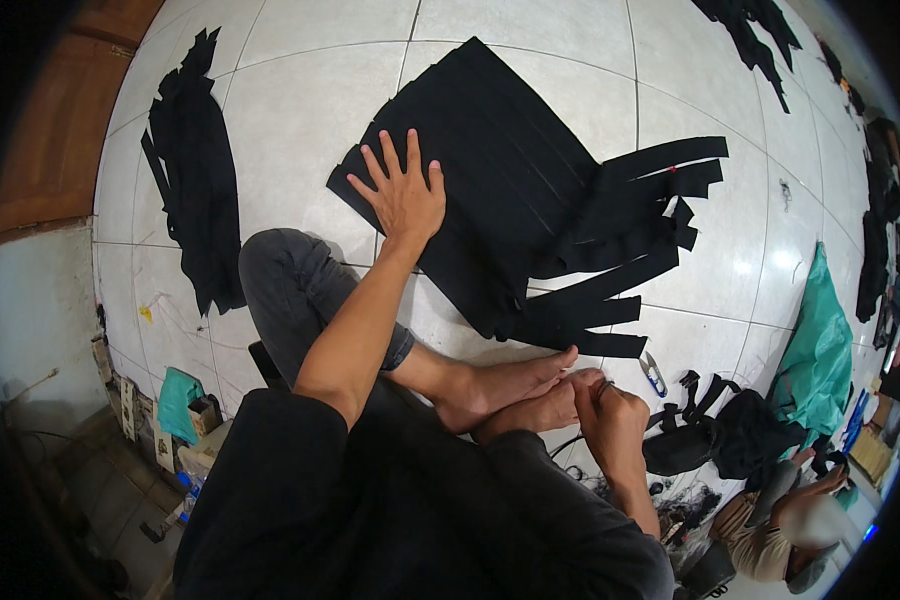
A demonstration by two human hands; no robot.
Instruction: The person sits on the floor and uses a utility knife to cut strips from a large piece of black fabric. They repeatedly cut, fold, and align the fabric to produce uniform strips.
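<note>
The person's left hand (402,200) is resting palm down on a black cloth (490,150), near that cloth's left corner, its fingers spreading well apart and pointing toward the upper left edge. The thumb is standing off toward the middle of the fabric. The left forearm (365,310) is running forward over the bent left knee, with the elbow bending near the sleeve.

The right hand (615,418) is hanging low beside the bare feet (470,392), its back turning upward and its fingers curling inward close together; whether they are clamping on something thin and dark at the tips, one cannot tell. The right forearm (632,490) is slanting up from the lower edge.

The black cloth is lying on the tiled floor (300,110), ahead of the feet, with cut strips (680,155) fanning out at its right. Small snips (655,378) are lying just beyond the right hand. Another black piece (200,190) is lying toward the floor's left edge, while a green sheet (815,345) is slumping near its right edge. Beyond the lower right, another person (760,530) is sitting.
</note>
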